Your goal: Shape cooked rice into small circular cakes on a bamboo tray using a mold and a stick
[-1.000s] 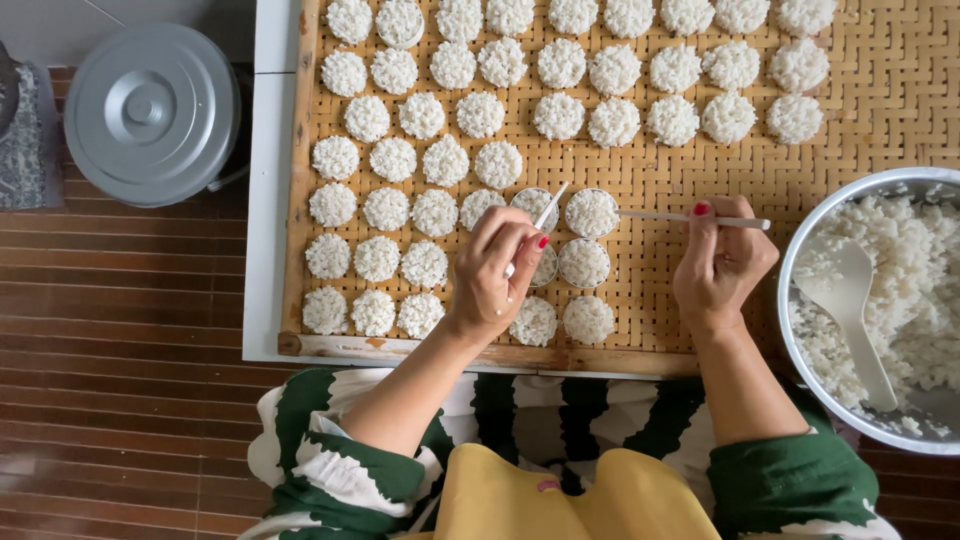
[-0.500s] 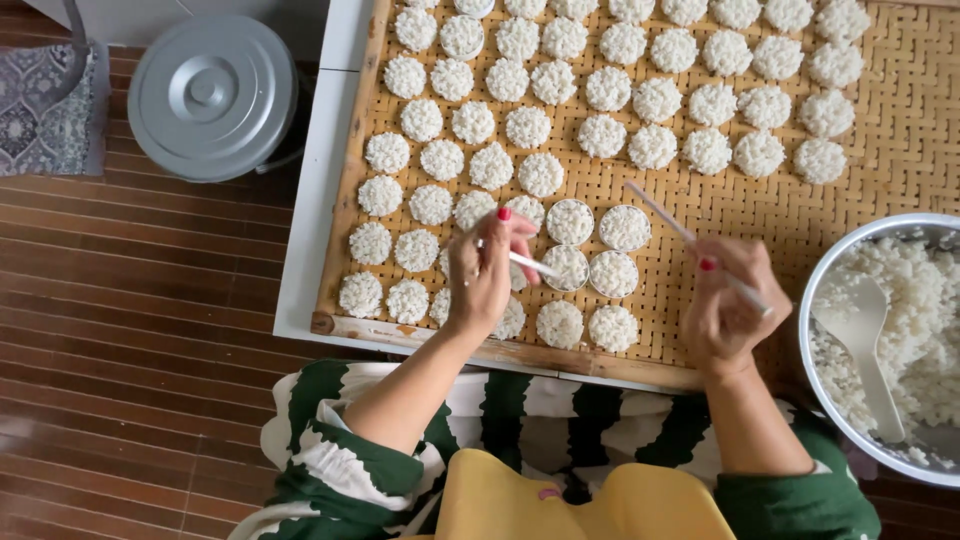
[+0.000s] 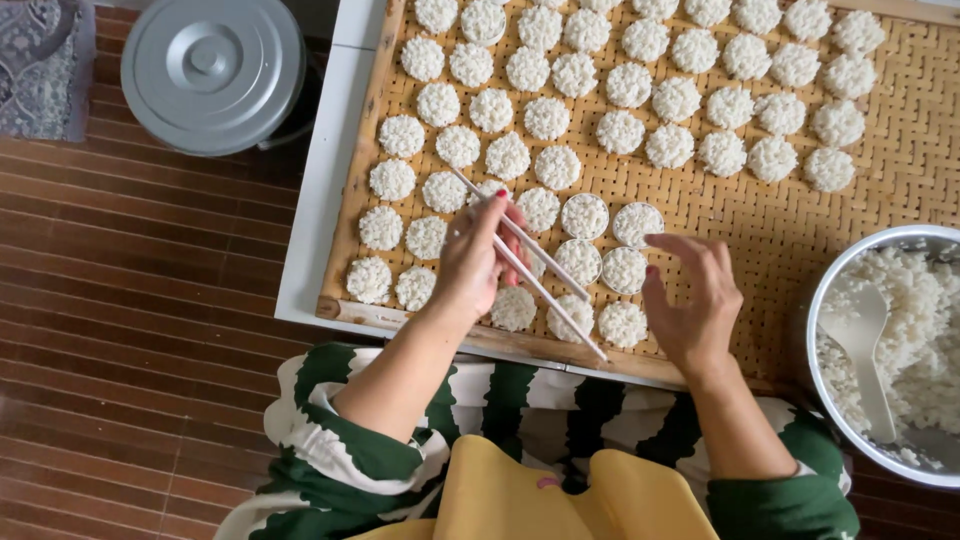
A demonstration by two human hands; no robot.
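The floor is laid with dark reddish-brown wooden boards running sideways, their grain catching soft, even daylight. A white table stands on it, its pale edge bright against the boards. At the upper left a patterned grey rug lies on the floor, and just beside it sits a round grey metal lid

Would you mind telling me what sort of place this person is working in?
Probably a home or small workshop kitchen area for handmade food. A woven bamboo tray holds rows of round rice cakes, a metal bowl of cooked rice sits beside it, and a lidded metal pot stands on the wooden floor.
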